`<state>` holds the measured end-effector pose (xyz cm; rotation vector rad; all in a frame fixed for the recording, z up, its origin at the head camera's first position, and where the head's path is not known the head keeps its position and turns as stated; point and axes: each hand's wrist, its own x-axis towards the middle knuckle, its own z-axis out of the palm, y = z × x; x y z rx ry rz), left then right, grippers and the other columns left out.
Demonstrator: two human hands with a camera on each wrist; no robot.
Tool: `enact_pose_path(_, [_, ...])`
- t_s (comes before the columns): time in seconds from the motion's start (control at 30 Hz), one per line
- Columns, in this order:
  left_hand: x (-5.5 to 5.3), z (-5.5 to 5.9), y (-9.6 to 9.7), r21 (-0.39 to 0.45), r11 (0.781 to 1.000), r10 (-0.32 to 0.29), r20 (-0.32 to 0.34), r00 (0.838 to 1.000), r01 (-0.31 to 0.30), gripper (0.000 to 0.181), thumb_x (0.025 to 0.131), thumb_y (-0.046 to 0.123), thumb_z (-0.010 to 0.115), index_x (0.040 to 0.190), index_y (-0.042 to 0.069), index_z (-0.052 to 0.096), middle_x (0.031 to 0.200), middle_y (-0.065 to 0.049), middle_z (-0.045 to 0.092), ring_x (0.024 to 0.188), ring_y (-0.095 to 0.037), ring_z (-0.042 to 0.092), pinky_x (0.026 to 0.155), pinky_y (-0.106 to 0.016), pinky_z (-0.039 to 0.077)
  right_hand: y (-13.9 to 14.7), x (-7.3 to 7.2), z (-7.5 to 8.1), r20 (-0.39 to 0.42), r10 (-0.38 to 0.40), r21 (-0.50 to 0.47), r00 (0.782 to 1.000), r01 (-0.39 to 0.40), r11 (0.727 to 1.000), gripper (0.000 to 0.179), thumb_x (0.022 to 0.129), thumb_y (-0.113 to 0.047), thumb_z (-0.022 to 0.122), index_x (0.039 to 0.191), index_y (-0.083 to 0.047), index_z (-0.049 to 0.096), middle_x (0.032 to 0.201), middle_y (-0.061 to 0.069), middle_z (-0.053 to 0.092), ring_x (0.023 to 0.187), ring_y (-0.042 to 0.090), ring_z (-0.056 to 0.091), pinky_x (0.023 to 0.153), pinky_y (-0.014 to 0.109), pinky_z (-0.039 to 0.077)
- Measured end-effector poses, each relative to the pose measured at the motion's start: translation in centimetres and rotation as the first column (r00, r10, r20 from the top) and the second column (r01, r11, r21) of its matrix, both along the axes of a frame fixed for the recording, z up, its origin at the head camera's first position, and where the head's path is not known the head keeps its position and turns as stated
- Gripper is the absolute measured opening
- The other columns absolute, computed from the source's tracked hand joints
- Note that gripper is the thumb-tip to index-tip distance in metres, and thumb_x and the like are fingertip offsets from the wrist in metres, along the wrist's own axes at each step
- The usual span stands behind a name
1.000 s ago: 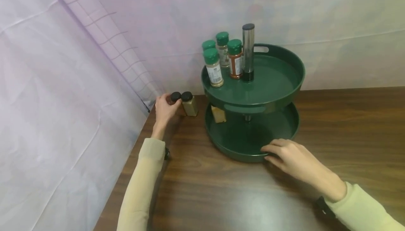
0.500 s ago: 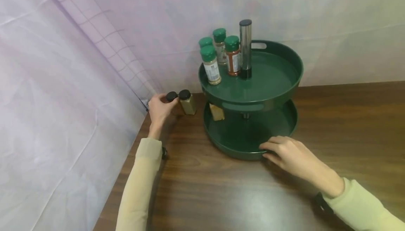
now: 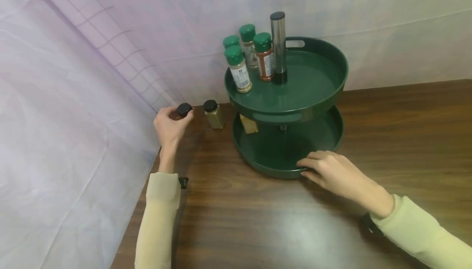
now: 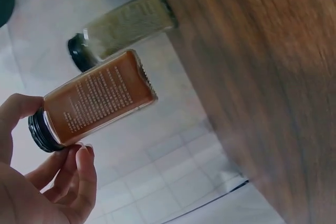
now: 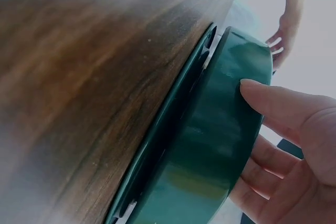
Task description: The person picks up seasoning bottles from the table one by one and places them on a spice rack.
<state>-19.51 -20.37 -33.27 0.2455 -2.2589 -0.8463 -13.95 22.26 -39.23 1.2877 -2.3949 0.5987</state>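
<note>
My left hand (image 3: 167,129) pinches a square glass spice jar by its black lid (image 3: 184,109), thumb on one side and fingers on the other. In the left wrist view the spice jar (image 4: 100,98) shows reddish-brown contents and pale printed text, and its base is off the wooden table. A second jar (image 3: 215,117) of greenish-tan spice, also black-lidded, stands just right of it. My right hand (image 3: 333,175) grips the front rim of the lower tier (image 3: 273,172) of a green two-tier tray, thumb on its outer wall (image 5: 220,119) in the right wrist view.
Several green-capped spice bottles (image 3: 241,76) crowd the left of the upper tier (image 3: 313,107), beside a steel post (image 3: 279,50). A yellowish jar (image 3: 249,125) sits on the lower tier. A pale fabric backdrop (image 3: 387,27) borders the wooden table (image 3: 236,224) behind and left.
My left hand has moved left with the reddish-brown spice jar, widening the gap to the other jar. My right hand keeps its grip on the rim. The head view has shifted slightly.
</note>
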Motion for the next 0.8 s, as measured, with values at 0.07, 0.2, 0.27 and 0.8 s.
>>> enact_pose_path(0.07, [0.6,0.3,0.3,0.009,1.000,-0.011,-0.018,1.000,0.011,0.040,0.076,0.027,0.085,0.101,-0.003,0.076,0.098,-0.018,0.068,0.088,-0.034,0.064,0.092,-0.045,0.045,-0.1,0.0,0.2,0.004,0.001,0.002,1.000,-0.001,1.000,0.025,0.078,-0.009,0.086,0.101,-0.008,0.077,0.088,-0.001,0.069,0.075,0.015,0.067,0.065,0.035,0.057])
enact_pose_path(0.2, [1.7,0.8,0.8,0.015,1.000,-0.019,-0.051,0.999,0.020,0.039,0.076,0.026,0.086,0.100,-0.004,0.076,0.095,-0.019,0.068,0.083,-0.033,0.065,0.087,-0.043,0.047,-0.3,0.0,0.4,0.010,0.009,0.004,1.000,-0.009,1.000,0.025,0.079,-0.009,0.086,0.102,-0.008,0.077,0.088,-0.001,0.069,0.076,0.015,0.067,0.065,0.035,0.057])
enact_pose_path(0.27, [2.2,1.1,1.1,0.010,1.000,-0.023,-0.064,0.998,0.024,0.038,0.076,0.026,0.086,0.099,-0.003,0.076,0.094,-0.018,0.069,0.081,-0.032,0.065,0.085,-0.041,0.048,-0.4,0.1,0.3,0.010,0.012,0.004,1.000,-0.012,1.000,0.025,0.079,-0.009,0.086,0.101,-0.008,0.077,0.088,0.000,0.070,0.076,0.015,0.067,0.065,0.035,0.057])
enact_pose_path(0.8, [5.2,3.5,4.5,0.079,0.989,-0.116,-0.089,0.989,0.123,0.035,0.076,0.020,0.085,0.100,-0.004,0.076,0.094,-0.015,0.069,0.078,-0.028,0.066,0.075,-0.029,0.049,-1.4,0.1,0.3,0.016,0.016,-0.001,1.000,-0.016,1.000,0.023,0.080,-0.012,0.086,0.101,-0.008,0.077,0.089,0.001,0.070,0.077,0.017,0.069,0.066,0.037,0.058])
